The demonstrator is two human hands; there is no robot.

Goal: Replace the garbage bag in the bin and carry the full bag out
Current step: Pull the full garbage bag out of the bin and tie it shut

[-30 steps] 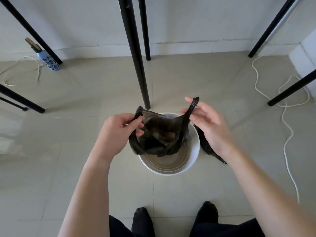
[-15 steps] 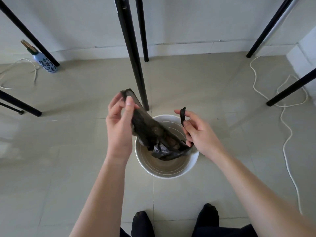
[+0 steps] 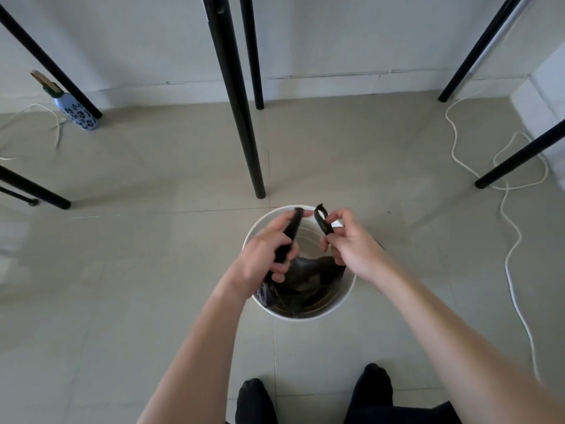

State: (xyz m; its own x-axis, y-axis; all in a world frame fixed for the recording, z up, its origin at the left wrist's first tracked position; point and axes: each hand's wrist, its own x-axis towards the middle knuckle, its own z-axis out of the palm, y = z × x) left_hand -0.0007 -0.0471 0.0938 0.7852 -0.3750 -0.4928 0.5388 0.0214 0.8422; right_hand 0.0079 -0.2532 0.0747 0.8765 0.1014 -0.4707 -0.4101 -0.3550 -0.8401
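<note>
A round white bin stands on the tiled floor just ahead of my feet. A black garbage bag hangs inside it, bunched low against the near wall. My left hand grips one black handle strip of the bag above the bin's left side. My right hand pinches the other handle loop above the bin's right side. Both hands are close together over the bin's mouth, and they hide part of the rim.
A black table leg stands on the floor just beyond the bin, with more black legs left and right. A white cable snakes along the floor at the right. A patterned blue bottle leans by the wall at far left.
My left hand has come down and rightward from its raised position, bringing its handle toward the right hand. The bag has sunk deeper into the bin.
</note>
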